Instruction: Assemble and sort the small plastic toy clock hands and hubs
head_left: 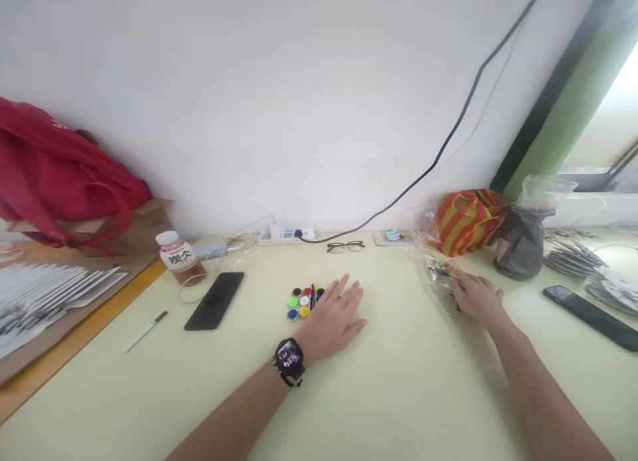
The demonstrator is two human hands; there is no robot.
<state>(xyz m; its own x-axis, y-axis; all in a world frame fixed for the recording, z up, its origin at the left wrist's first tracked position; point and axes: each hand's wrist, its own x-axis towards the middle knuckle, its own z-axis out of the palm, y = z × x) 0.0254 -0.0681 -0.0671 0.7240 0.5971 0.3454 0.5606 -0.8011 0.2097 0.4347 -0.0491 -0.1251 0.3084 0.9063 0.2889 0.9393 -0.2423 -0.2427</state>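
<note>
Coloured discs [304,301] on table [389,394] beside left hand [331,318]; clear bag [439,296] at right hand [476,298].
Left: palm down, fingers spread, partly hiding discs; hold under palm, can't tell. Right: fingers partly curled at clear bag, fingertips hard to make out; grip or mere touch, can't tell. In clear bag: small coloured and dark pieces, too blurred to name. Bottle [180,258]: brown drink inside. Striped bag [466,218]: contents hidden. Red backpack [64,162]: cut off at left edge.

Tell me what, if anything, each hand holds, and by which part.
Left hand: nothing visibly held, fingers spread beside the coloured discs. Right hand: fingers at the clear bag; whether they grip it, cannot be told.
</note>
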